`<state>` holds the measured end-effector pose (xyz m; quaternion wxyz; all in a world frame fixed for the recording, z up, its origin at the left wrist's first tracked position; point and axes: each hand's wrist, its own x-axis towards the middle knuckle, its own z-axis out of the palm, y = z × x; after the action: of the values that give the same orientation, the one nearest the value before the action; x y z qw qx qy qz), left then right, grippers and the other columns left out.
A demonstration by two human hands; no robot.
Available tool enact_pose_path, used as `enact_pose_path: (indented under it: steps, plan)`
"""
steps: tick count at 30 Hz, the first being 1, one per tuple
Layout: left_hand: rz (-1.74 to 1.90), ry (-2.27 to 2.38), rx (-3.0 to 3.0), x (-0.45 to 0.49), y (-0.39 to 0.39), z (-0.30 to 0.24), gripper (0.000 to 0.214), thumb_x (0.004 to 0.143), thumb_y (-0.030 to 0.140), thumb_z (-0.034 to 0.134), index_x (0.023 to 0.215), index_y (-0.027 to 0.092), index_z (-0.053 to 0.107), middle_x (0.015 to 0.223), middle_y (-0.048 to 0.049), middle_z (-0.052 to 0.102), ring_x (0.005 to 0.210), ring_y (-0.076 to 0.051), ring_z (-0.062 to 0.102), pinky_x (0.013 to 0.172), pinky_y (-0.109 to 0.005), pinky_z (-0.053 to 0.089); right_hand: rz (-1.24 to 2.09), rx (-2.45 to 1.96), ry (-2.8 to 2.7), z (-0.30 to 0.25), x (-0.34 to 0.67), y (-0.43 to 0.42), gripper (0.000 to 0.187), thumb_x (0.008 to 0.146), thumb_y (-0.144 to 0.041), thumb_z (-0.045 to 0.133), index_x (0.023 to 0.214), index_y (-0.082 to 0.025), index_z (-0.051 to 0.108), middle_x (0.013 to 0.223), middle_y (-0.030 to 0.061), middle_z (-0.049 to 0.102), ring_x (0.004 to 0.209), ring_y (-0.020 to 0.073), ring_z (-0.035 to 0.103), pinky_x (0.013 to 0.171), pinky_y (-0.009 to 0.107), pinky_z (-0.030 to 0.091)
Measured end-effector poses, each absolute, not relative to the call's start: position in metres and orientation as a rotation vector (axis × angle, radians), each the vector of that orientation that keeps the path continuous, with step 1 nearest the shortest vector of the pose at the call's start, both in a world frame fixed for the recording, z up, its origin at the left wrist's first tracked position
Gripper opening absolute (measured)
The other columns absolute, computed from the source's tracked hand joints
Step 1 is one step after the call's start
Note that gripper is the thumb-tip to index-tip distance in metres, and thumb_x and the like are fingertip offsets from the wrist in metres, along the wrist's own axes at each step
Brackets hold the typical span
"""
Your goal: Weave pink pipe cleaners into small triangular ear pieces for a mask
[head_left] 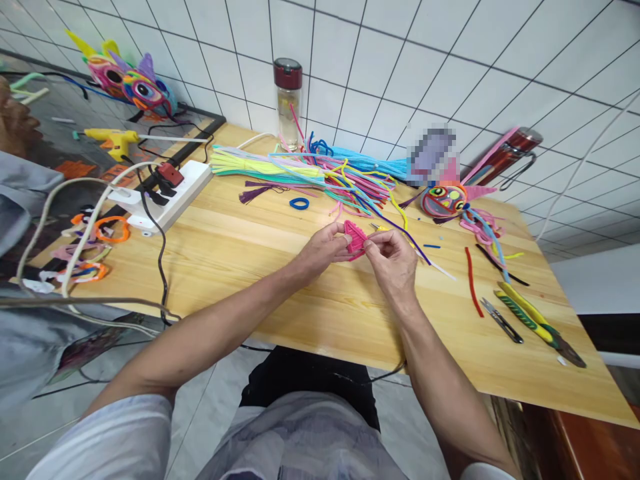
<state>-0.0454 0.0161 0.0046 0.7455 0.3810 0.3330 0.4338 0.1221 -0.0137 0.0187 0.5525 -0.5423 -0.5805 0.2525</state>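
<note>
Between both hands, over the middle of the wooden table, is a bright pink piece (355,237) of bent pipe cleaner, folded into a pointed, ridged shape. My left hand (327,247) pinches it from the left, with the thumb on its face. From the right, the thumb and fingertips of my right hand (394,257) close on its lower right edge. A bundle of pipe cleaners (270,167) in yellow, teal, pink and blue lies just beyond my hands. Left of them sits a small dark blue ring (299,203).
Green-yellow pliers (540,323), thread snips (501,320) and a red strip (474,281) lie at right. A colourful fish-like figure (444,199) stands behind. At left are a white power strip (173,197), cords and a yellow glue gun (113,140). A glass bottle (289,100) stands by the wall.
</note>
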Motion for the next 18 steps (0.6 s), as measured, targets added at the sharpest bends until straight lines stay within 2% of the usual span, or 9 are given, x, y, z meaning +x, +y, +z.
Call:
enact_pose_path:
  steps: [6, 11, 18]
  plan:
    - [0.948, 0.751, 0.829, -0.0438, 0.0156, 0.0047, 0.024, 0.087, 0.026, 0.078, 0.105, 0.016, 0.064, 0.092, -0.0044, 0.08, 0.084, -0.017, 0.079, 0.095, -0.038, 0.062, 0.574, -1.286, -1.388, 0.0166, 0.122, -0.0141, 0.009, 0.081, -0.03, 0.073, 0.075, -0.025, 0.067, 0.078, 0.0008, 0.074, 0.068, 0.0168, 0.065, 0.06, 0.031, 0.053]
    - [0.976, 0.753, 0.881, -0.0444, 0.0146, 0.0065, 0.03, 0.084, 0.032, 0.082, 0.103, 0.017, 0.065, 0.09, -0.0031, 0.078, 0.084, -0.017, 0.075, 0.093, -0.038, 0.06, 0.577, -1.246, -1.388, 0.0166, 0.1216, -0.0146, 0.01, 0.081, -0.029, 0.073, 0.075, -0.025, 0.066, 0.081, 0.0013, 0.075, 0.067, 0.0163, 0.065, 0.061, 0.031, 0.054]
    - [1.126, 0.737, 0.992, -0.0473, 0.0157, 0.0085, 0.044, 0.076, 0.051, 0.091, 0.098, 0.016, 0.073, 0.092, -0.0036, 0.076, 0.079, -0.013, 0.066, 0.071, -0.024, 0.052, 0.522, -1.173, -1.441, 0.0143, 0.1222, -0.0146, 0.009, 0.085, -0.025, 0.074, 0.079, -0.025, 0.067, 0.084, 0.0011, 0.075, 0.07, 0.0162, 0.065, 0.066, 0.031, 0.055]
